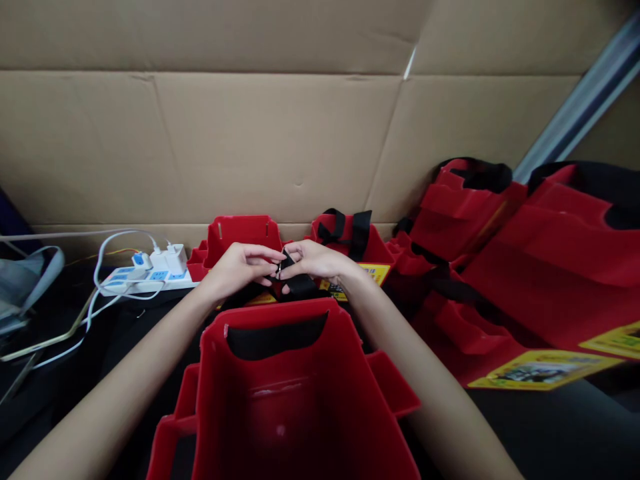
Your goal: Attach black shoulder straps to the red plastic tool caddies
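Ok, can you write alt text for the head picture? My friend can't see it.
A person's left hand and right hand pinch a black strap just beyond an open red bin. More red bins stand behind and to the right; a white power strip lies at left, before a cardboard wall.

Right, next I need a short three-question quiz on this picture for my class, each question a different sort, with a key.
1. Multiple choice: what do the left hand and right hand hold between them? a) a yellow label b) a black strap c) a white plug
2. True or false: the white power strip lies to the right of both hands.
3. Fill the gap: behind the red bins stands a panel of brown ____.

Key: 1. b. 2. False; the white power strip lies to their left. 3. Cardboard.
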`<state>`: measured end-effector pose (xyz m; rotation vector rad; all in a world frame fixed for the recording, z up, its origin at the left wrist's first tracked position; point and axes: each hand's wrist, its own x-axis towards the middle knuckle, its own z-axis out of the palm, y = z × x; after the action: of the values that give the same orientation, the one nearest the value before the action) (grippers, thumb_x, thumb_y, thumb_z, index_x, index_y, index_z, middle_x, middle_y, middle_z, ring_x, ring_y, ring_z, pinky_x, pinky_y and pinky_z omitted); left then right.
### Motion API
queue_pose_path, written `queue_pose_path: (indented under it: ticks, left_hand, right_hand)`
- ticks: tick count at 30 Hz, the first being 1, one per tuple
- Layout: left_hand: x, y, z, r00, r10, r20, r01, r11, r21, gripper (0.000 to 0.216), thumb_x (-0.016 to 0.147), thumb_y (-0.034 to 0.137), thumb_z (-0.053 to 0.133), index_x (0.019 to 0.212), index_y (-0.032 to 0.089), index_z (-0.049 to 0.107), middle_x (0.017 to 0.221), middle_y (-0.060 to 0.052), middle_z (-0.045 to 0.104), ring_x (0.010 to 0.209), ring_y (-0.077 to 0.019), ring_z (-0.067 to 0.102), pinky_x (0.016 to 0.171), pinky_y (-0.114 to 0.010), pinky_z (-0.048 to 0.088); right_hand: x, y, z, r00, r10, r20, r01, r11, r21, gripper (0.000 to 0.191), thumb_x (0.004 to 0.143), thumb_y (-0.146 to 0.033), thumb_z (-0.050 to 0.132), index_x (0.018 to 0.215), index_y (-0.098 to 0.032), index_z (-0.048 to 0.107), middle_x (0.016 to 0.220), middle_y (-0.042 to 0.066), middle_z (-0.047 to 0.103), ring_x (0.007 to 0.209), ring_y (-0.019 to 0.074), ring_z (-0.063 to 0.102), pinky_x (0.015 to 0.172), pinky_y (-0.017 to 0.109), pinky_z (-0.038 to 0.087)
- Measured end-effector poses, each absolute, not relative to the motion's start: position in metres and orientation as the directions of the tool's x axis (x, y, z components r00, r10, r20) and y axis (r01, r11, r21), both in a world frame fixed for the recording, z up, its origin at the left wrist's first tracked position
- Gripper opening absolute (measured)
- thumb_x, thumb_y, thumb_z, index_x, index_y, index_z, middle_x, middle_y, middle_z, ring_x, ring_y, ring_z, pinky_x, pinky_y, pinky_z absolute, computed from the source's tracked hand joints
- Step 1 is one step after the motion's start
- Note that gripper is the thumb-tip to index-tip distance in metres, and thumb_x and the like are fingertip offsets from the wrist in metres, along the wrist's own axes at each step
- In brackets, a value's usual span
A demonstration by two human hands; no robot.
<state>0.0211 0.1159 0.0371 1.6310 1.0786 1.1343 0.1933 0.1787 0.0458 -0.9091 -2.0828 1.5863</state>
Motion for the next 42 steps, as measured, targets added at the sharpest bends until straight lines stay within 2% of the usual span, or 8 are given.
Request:
queue_pose_path:
  ticks: [4,11,18,23,28,32,36,42]
  left_hand:
    - [0.017,0.122,0.035,0.175,0.936,0.306,0.245,-0.342,0.907,0.023,0.062,0.014,0.069,0.084,0.014,0.062,0.082,-0.003,0.068,0.060,-0.0100,0.062,0.048,-0.017,0.046]
    - [0.022,0.122,0.029,0.105,0.847,0.521,0.413,-0.514,0.752,0.023,0.061,0.018,0.071,0.081,0.016,0.060,0.081,-0.004,0.068,0.066,-0.0110,0.060,0.061,-0.022,0.049]
    - [0.024,0.119,0.028,0.117,0.740,0.662,0.634,-0.569,0.524,0.013,0.068,0.012,0.058,0.077,0.018,0.050,0.073,0.002,0.062,0.059,-0.0077,0.054,0.054,-0.019,0.043]
    - [0.023,0.117,0.032,0.106,0.730,0.675,0.692,-0.542,0.477,0.011,0.069,0.011,0.053,0.071,0.018,0.046,0.073,0.002,0.060,0.059,-0.0089,0.051,0.056,-0.021,0.040]
    - [0.024,0.116,0.034,0.068,0.755,0.653,0.660,-0.525,0.538,0.009,0.068,0.012,0.051,0.073,0.018,0.047,0.075,0.001,0.060,0.062,-0.0107,0.054,0.058,-0.022,0.040]
    - [0.017,0.120,0.037,-0.026,0.784,0.621,0.568,-0.499,0.654,0.009,0.066,0.013,0.052,0.072,0.018,0.048,0.069,0.002,0.057,0.063,-0.0117,0.055,0.059,-0.023,0.042]
    - [0.010,0.123,0.042,-0.104,0.840,0.532,0.341,-0.472,0.813,0.017,0.060,0.009,0.055,0.072,0.017,0.046,0.067,0.003,0.053,0.060,-0.0098,0.055,0.059,-0.022,0.044]
    - [0.015,0.118,0.045,-0.033,0.909,0.414,0.054,-0.412,0.909,0.017,0.065,0.012,0.055,0.079,0.016,0.045,0.069,0.002,0.058,0.061,-0.0100,0.061,0.063,-0.025,0.052]
  right_hand:
    - [0.190,0.177,0.044,-0.713,0.697,-0.077,0.260,0.160,-0.952,0.021,0.061,-0.016,0.071,0.071,-0.018,0.053,0.076,0.000,0.067,0.055,0.0120,0.062,0.053,0.024,0.052]
    - [0.188,0.174,0.048,-0.688,0.726,-0.024,0.232,0.189,-0.954,0.021,0.062,-0.012,0.069,0.074,-0.018,0.053,0.078,0.000,0.065,0.064,0.0119,0.063,0.059,0.022,0.052]
    - [0.188,0.171,0.048,-0.798,0.597,0.082,0.078,0.237,-0.968,0.020,0.073,-0.018,0.059,0.091,-0.021,0.050,0.085,-0.001,0.062,0.065,0.0113,0.064,0.066,0.025,0.053]
    - [0.187,0.169,0.051,-0.810,0.555,0.190,0.153,0.513,-0.845,0.035,0.067,-0.020,0.067,0.096,-0.020,0.049,0.094,0.001,0.060,0.086,0.0151,0.060,0.078,0.028,0.048]
    - [0.184,0.166,0.052,-0.713,0.604,0.356,0.318,0.731,-0.604,0.033,0.068,-0.032,0.066,0.094,-0.018,0.053,0.090,0.002,0.059,0.082,0.0163,0.055,0.073,0.029,0.043]
    - [0.187,0.170,0.054,-0.678,0.620,0.395,0.306,0.727,-0.615,0.028,0.071,-0.036,0.064,0.088,-0.017,0.054,0.080,0.002,0.058,0.075,0.0144,0.054,0.069,0.027,0.042]
    - [0.192,0.173,0.057,-0.698,0.607,0.379,0.240,0.697,-0.676,0.023,0.074,-0.031,0.061,0.089,-0.016,0.054,0.077,0.002,0.058,0.073,0.0135,0.055,0.069,0.027,0.043]
    - [0.189,0.171,0.055,-0.670,0.552,0.496,0.354,0.825,-0.441,0.025,0.069,-0.029,0.065,0.089,-0.018,0.053,0.090,0.004,0.056,0.084,0.0167,0.052,0.076,0.030,0.040]
